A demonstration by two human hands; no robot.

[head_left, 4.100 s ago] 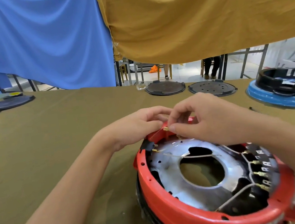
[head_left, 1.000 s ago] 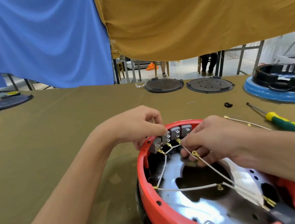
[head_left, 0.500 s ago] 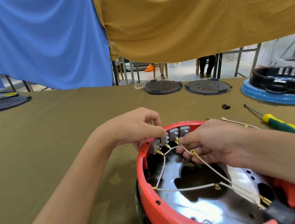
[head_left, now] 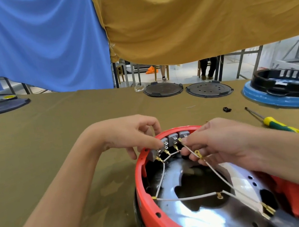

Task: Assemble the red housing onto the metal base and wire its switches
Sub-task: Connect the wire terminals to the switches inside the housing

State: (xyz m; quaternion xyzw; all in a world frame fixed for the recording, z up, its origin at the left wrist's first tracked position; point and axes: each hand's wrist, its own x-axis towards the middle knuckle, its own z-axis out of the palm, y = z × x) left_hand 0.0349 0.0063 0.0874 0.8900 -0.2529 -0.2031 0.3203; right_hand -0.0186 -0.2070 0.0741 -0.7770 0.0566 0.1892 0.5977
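The red housing [head_left: 148, 207] sits upside down on the table in front of me, with the shiny metal base [head_left: 203, 215] inside it. A row of grey switches [head_left: 173, 138] lines its far inner wall. White wires [head_left: 187, 197] with brass terminals cross the base. My left hand [head_left: 130, 133] pinches the leftmost switches at the rim. My right hand [head_left: 218, 142] holds a white wire, pressing its brass terminal toward a switch tab; a ring terminal [head_left: 198, 153] hangs by its fingers.
A green-and-yellow screwdriver [head_left: 275, 123] lies to the right. A small black part [head_left: 227, 109] lies behind it. Two black round lids [head_left: 162, 89] and a blue-and-black housing [head_left: 283, 88] stand at the table's far side. Blue and ochre cloths hang behind.
The housing has been turned since four seconds ago, bringing the switch row to the far side. Over the last second my right hand has moved up from the base to the switches with the wire.
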